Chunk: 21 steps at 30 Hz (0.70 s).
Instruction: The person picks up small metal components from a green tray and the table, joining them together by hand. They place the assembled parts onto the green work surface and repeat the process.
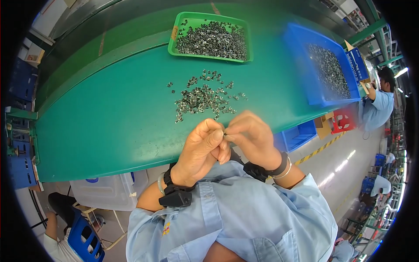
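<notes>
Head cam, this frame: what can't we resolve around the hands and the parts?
- Small metal part pinched between left hand and right hand: fingers cover most of it; shape unreadable.
- Loose parts pile on green table: pieces too small to distinguish.
- Blue bin: contents blurred near fisheye rim.
- Green tray: contents too small to distinguish.

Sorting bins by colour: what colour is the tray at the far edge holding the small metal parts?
Green tray, clearest in the head view.

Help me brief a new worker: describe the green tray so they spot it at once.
On the green table, look to the far edge beyond the loose pile of small metal parts. The green tray sits there, heaped with the same parts; the neighbouring bin is blue and deeper.
</notes>
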Tool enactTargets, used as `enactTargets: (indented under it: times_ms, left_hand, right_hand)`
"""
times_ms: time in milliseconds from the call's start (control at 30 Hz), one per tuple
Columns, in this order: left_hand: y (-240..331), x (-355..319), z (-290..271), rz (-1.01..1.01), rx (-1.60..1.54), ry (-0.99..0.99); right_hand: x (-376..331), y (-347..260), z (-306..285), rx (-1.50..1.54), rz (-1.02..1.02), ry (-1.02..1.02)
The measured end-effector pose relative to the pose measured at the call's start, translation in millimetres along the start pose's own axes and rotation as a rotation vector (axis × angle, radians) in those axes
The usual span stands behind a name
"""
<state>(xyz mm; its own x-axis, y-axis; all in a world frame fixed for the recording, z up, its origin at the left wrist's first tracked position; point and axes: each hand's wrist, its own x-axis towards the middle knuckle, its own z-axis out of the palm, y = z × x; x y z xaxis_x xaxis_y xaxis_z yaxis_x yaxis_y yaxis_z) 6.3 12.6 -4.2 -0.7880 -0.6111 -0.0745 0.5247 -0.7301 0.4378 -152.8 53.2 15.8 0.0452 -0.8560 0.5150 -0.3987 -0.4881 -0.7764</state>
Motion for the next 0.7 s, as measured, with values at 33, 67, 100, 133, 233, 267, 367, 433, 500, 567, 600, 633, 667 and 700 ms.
enactTargets:
  times_ms: [33,67,100,133,233,267,367,433,500,567,600,633,667,700]
  left_hand:
    - [1.0,0.0,0.2,0.0,-0.001,0.0]
    - [2.1,0.0,0.3,0.007,0.04,0.01]
    - [3.2,-0.1,0.4,0.013,0.081,0.02]
    - [3.9,-0.4,0.7,0.02,0.122,0.03]
    - [4.1,-0.8,3.6,0.015,0.152,0.043]
    - [4.3,-1.0,4.5,0.012,0.167,0.05]
    - [5.7,-2.1,7.0,0.013,0.147,0.048]
    - [5.4,-2.5,7.2,0.012,0.137,0.046]
    - [4.4,-2.5,6.5,0.012,0.159,0.051]
    - [3.6,-2.4,5.6,0.014,0.17,0.053]
    - [3.1,-2.3,4.9,0.017,0.178,0.052]
    - [2.6,-2.1,4.2,0.021,0.185,0.051]
    - [2.4,-1.8,3.7,0.024,0.193,0.05]
    - [2.3,-1.7,3.5,0.023,0.192,0.049]
  right_hand:
    - [0.1,0.2,0.2,-0.004,-0.002,-0.002]
    - [0.2,0.5,0.5,-0.007,-0.003,-0.004]
    - [0.0,1.2,0.6,-0.007,-0.002,-0.005]
    - [-0.6,2.3,0.5,-0.014,0.0,-0.005]
    - [-1.4,4.2,0.7,-0.028,0.003,-0.006]
    - [-1.7,3.9,1.1,0.003,0.028,0.001]
    - [-2.5,3.8,1.6,0.062,0.077,0.016]
    - [-3.0,4.7,1.3,0.098,0.095,0.02]
    - [-3.8,5.1,1.2,0.115,0.104,0.022]
    - [-4.1,5.2,1.4,0.118,0.105,0.022]
    - [-4.2,5.3,1.3,0.119,0.106,0.023]
    - [-4.4,5.9,1.2,0.118,0.106,0.022]
    - [-4.5,6.9,1.0,0.114,0.099,0.02]
    - [-4.8,7.7,0.9,0.109,0.092,0.018]
